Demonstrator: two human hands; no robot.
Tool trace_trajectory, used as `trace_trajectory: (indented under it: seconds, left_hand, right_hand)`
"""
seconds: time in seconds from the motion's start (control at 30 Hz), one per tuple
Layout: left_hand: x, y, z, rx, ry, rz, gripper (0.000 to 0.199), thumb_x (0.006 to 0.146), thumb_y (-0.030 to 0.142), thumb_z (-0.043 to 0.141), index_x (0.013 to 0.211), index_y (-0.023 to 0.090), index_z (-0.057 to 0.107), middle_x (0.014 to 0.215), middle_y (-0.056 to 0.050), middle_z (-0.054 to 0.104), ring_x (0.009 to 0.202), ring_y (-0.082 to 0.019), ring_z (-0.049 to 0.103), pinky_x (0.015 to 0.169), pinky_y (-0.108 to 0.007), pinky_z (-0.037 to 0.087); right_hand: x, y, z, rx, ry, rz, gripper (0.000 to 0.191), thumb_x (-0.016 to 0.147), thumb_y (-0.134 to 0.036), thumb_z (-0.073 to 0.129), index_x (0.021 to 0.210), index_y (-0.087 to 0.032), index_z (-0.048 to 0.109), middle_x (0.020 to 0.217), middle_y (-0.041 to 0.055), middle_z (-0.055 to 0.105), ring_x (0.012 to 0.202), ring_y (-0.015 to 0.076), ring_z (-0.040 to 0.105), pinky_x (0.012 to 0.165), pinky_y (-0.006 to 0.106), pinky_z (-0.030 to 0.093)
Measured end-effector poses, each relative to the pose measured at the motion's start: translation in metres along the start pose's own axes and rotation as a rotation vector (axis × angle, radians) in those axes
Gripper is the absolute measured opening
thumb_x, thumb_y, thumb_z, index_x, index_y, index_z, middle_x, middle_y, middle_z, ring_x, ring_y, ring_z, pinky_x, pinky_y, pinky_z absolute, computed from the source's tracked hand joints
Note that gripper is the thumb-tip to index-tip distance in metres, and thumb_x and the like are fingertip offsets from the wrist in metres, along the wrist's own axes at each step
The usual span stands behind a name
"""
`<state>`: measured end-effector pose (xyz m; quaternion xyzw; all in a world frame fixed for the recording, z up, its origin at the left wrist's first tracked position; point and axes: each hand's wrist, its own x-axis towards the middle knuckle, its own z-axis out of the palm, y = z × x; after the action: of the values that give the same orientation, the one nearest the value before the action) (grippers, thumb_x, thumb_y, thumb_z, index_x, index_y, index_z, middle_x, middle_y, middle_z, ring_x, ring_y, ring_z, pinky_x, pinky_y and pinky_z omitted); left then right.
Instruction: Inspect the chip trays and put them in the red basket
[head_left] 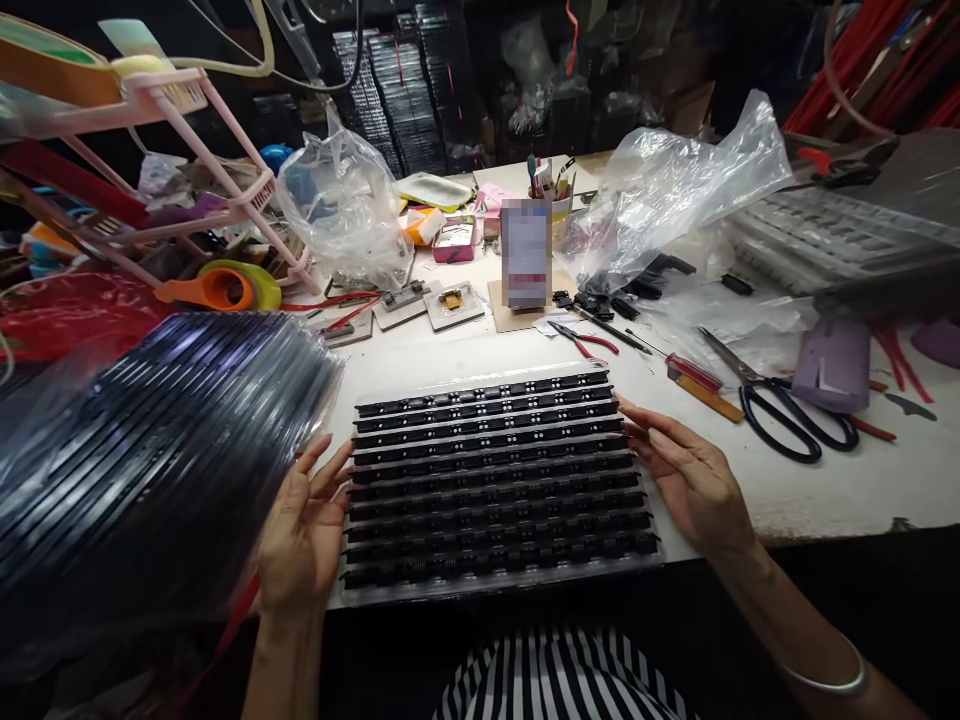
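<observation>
In front of me a clear plastic tray [480, 588] lies at the near edge of the table, tilted slightly. It carries several rows of long black plastic strips [491, 464], the far rows showing small pale dots. My left hand [304, 530] grips the tray's left side, thumb up and fingers at the edge. On the opposite side my right hand [694, 485] holds the right edge, its fingertips partly hidden behind the tray. Close to my left hand is a large stack of similar trays [157, 450] in clear plastic, blurred.
Pliers [581, 338], a red-handled screwdriver [694, 371] and large scissors [784, 410] lie on the white table [442, 350]. A phone [525, 255] stands at the back. Clear plastic bags [667, 190] crowd the rear; a pink rack [202, 150] rises at left.
</observation>
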<state>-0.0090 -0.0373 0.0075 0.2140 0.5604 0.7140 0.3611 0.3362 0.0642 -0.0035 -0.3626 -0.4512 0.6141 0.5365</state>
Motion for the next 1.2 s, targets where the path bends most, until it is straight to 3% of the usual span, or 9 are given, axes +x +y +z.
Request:
trace_trajectory:
  seconds: [0.23,0.43,0.77,1.07,1.2]
  left_hand:
    - [-0.0003,-0.0012,-0.0010,0.000,0.012,0.031,0.038,0.087,0.038,0.051,0.117,0.018,0.061,0.114,-0.013,0.066,0.098,-0.019,0.061,0.079,-0.025,0.052]
    - [-0.0005,-0.0015,-0.0003,0.002,0.013,0.062,0.037,0.088,0.037,0.051,0.117,0.016,0.061,0.112,-0.013,0.067,0.108,-0.021,0.058,0.089,-0.029,0.048]
    - [-0.0009,-0.0013,0.0014,-0.010,0.013,0.071,0.036,0.088,0.035,0.051,0.115,0.015,0.062,0.111,-0.014,0.067,0.103,-0.020,0.060,0.087,-0.028,0.049]
    - [-0.0010,-0.0006,-0.0003,0.002,-0.013,0.067,0.036,0.087,0.037,0.051,0.115,0.017,0.061,0.114,-0.012,0.066,0.102,-0.019,0.061,0.086,-0.028,0.049]
    - [0.0003,-0.0058,0.0009,0.028,-0.057,0.059,0.035,0.088,0.039,0.050,0.113,0.017,0.061,0.114,-0.011,0.066,0.111,-0.021,0.058,0.098,-0.033,0.043]
  right_hand:
    - [-0.0012,-0.0002,-0.0007,0.013,-0.015,-0.027,0.027,0.089,-0.021,0.050,0.109,-0.022,0.068,0.129,0.0060,0.058,0.113,0.0193,0.056,0.098,0.031,0.044]
    - [-0.0020,-0.0008,-0.0023,0.019,-0.046,-0.055,0.028,0.090,-0.019,0.048,0.111,-0.020,0.067,0.130,0.0069,0.057,0.118,0.0204,0.053,0.101,0.031,0.042]
    - [-0.0027,-0.0009,-0.0014,0.000,-0.049,-0.066,0.028,0.089,-0.021,0.048,0.109,-0.022,0.067,0.132,0.0065,0.055,0.121,0.0229,0.051,0.105,0.038,0.039]
    - [-0.0027,-0.0017,-0.0009,-0.086,-0.041,-0.061,0.027,0.089,-0.026,0.048,0.109,-0.025,0.066,0.133,0.0049,0.054,0.125,0.0266,0.046,0.108,0.048,0.033]
    - [-0.0026,0.0008,-0.0045,-0.274,-0.081,-0.034,0.026,0.090,-0.032,0.049,0.109,-0.025,0.066,0.136,0.0040,0.052,0.131,0.0254,0.038,0.113,0.045,0.023]
